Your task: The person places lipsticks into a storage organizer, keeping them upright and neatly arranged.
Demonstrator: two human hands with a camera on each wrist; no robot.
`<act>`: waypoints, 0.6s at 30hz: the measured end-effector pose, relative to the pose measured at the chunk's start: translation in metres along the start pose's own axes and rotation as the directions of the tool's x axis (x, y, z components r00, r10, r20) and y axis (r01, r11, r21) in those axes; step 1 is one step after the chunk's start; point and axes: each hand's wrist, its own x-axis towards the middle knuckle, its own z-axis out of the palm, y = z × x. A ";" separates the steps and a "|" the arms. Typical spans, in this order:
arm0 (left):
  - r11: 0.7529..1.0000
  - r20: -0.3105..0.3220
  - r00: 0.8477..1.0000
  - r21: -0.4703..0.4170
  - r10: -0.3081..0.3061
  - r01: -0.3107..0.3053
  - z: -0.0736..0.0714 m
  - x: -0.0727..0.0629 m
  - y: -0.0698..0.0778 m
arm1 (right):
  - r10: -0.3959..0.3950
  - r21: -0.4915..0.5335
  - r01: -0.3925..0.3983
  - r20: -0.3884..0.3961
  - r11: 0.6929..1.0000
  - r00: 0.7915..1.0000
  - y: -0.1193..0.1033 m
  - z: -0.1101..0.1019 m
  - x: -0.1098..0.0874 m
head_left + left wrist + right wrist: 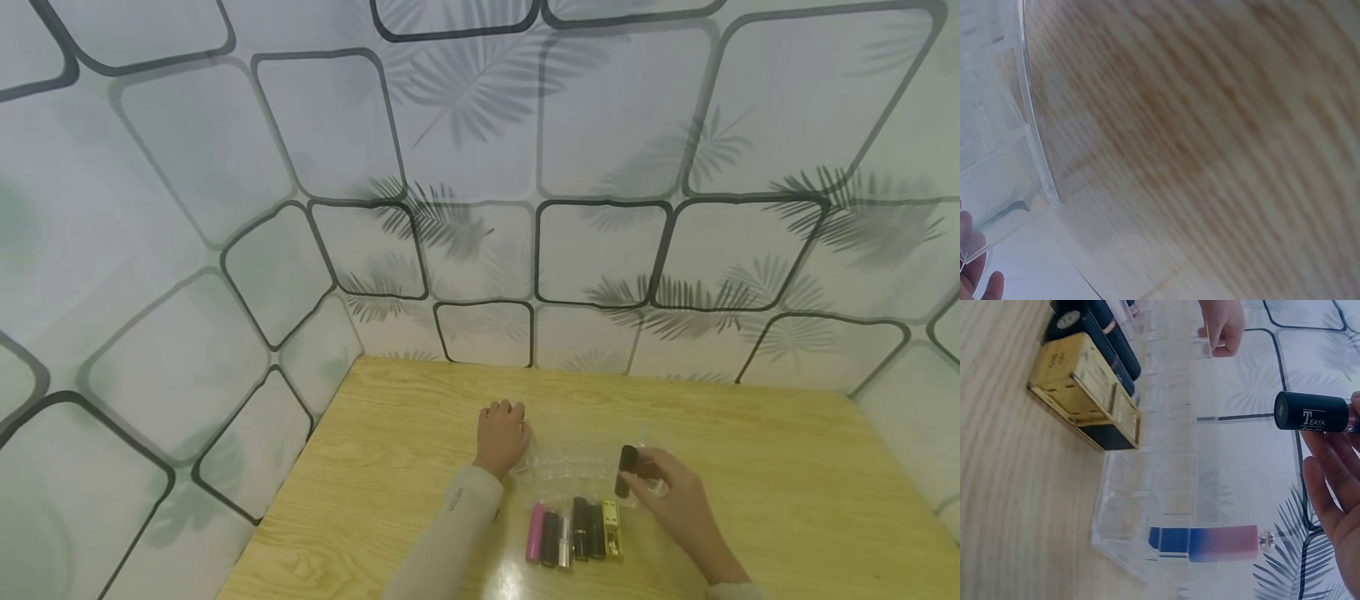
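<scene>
A clear plastic organizer (pixel 562 471) with small compartments stands on the table. My left hand (pixel 501 437) holds its left end; in the left wrist view fingertips (pixel 974 275) curl at its corner. Above the organizer's right end, my right hand (pixel 675 492) pinches a black lipstick tube (pixel 627 472) between thumb and fingers. White lettering marks that tube's dark end in the right wrist view. A blue-to-pink tube (pixel 1225 544) with a clear faceted knob stands in the organizer's right end. In front lie a pink tube (pixel 535 533), several black tubes and a gold lipstick case (pixel 612 529).
Within the row in front of the organizer is a clear-and-silver tube (pixel 565 542), between black tubes. The wood-grain table (pixel 787 483) meets a patterned back wall (pixel 480 275) and a patterned left wall (pixel 187 350).
</scene>
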 end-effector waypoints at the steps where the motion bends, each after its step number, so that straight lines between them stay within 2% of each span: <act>1: 1.000 0.002 1.000 0.000 -0.001 0.001 0.000 0.000 0.000 | -0.004 0.001 0.004 -0.002 1.000 1.000 0.001 -0.001 0.002; 9: 1.000 0.001 1.000 0.005 -0.003 0.003 0.000 -0.001 0.001 | -0.027 -0.026 0.026 -0.018 0.999 0.999 0.011 -0.010 0.019; 18: 1.000 -0.002 1.000 -0.006 0.000 0.000 -0.002 0.000 0.001 | -0.040 -0.037 0.039 -0.001 0.999 0.999 0.031 -0.011 0.028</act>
